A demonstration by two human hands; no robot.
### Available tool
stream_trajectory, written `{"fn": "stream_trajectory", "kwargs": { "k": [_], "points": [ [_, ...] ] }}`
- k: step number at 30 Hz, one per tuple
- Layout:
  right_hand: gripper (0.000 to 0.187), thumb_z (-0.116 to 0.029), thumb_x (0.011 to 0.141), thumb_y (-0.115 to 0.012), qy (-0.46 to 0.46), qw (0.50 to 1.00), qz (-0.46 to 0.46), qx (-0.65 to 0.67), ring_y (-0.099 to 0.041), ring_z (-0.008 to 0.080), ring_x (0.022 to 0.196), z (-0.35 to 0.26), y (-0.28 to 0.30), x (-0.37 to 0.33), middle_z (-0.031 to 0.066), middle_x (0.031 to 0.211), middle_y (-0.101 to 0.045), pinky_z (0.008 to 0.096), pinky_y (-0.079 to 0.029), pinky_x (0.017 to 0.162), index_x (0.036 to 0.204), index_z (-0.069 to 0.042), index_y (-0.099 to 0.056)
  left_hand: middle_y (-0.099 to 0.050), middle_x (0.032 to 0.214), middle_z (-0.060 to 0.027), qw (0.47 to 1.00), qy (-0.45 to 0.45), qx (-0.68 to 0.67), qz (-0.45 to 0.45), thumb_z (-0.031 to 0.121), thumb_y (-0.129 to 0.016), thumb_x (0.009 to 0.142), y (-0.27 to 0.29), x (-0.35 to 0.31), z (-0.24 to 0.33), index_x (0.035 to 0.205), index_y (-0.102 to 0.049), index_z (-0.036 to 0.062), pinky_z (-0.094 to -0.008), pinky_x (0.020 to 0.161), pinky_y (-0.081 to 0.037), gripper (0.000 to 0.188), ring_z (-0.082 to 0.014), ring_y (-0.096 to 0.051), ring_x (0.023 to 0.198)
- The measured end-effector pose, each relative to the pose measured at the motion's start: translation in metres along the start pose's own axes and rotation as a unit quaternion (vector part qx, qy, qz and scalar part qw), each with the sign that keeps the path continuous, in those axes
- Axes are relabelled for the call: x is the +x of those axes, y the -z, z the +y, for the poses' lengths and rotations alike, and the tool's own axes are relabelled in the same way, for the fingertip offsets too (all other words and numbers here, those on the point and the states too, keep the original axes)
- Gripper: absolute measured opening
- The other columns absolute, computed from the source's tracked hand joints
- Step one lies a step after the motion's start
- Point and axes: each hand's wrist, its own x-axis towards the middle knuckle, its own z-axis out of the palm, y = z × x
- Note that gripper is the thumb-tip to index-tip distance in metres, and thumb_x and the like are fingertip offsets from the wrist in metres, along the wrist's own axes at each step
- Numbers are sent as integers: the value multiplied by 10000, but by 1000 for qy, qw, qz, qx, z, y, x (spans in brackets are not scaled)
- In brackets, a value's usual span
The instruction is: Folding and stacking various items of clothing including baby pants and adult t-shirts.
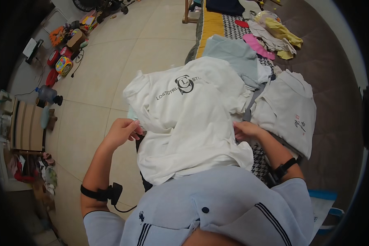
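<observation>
A white T-shirt [188,119] with a dark round print on its chest lies spread out before me, its collar end away from me and its hem close to my body. At the left side edge of the shirt is my left hand [126,132], its fingers curled in and pinched against the cloth. My right hand [247,130] grips the shirt's right side below the sleeve, with the thumb and fingers closed. Folds run across the shirt's middle between the two hands. Some pale green cloth [132,113] peeks out beneath its left edge.
A folded white shirt [289,110] lies to the right on a brown sofa [336,119]. Beyond are a light green garment [229,51] and a heap of yellow and white clothes [281,33]. Toys [64,64] and a blue water bottle [47,94] stand on the tiled floor at left.
</observation>
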Motion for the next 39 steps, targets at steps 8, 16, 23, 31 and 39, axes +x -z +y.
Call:
{"fn": "stream_trajectory", "kwargs": {
  "k": [8,16,23,31,39],
  "points": [
    [457,-412,907,-407,140,901,-27,410,-569,190,987,17,-12,53,81,1093,-585,344,-456,871,1160,-43,-497,-617,753,-84,990,36,-102,91,292,-536,866,-40,0,-19,829,-594,-4,-211,411,-402,303,-98,-547,465],
    [371,-280,908,-395,130,882,-27,452,-560,227,1015,-20,-13,38,114,1127,-569,362,-425,923,1131,-11,-519,-511,514,-9,988,14,-152,21,155,-611,815,-69,5,-19,831,-573,14,-209,340,-286,147,-49,-389,370],
    [394,-281,899,-398,171,882,-3,438,-550,237,1031,-31,2,14,130,1146,-554,366,-411,940,1164,-2,-485,-569,627,-17,953,-77,-170,237,133,-589,813,-21,12,-11,846,-584,20,-188,411,-341,118,-52,-452,449],
    [431,-343,921,-383,132,887,45,441,-514,235,1083,-31,-18,42,95,1196,-522,361,-400,948,1224,-40,-433,-611,786,-74,916,-181,44,356,174,-650,753,18,62,8,897,-581,-35,-243,559,-442,263,-115,-541,611],
    [338,-265,898,-395,137,860,115,478,-558,217,998,-20,-14,54,88,1086,-584,345,-430,904,1104,-30,-522,-527,717,25,944,-185,-91,257,132,-567,822,35,27,2,845,-563,44,-194,530,-370,92,-56,-457,613]
  ]
}}
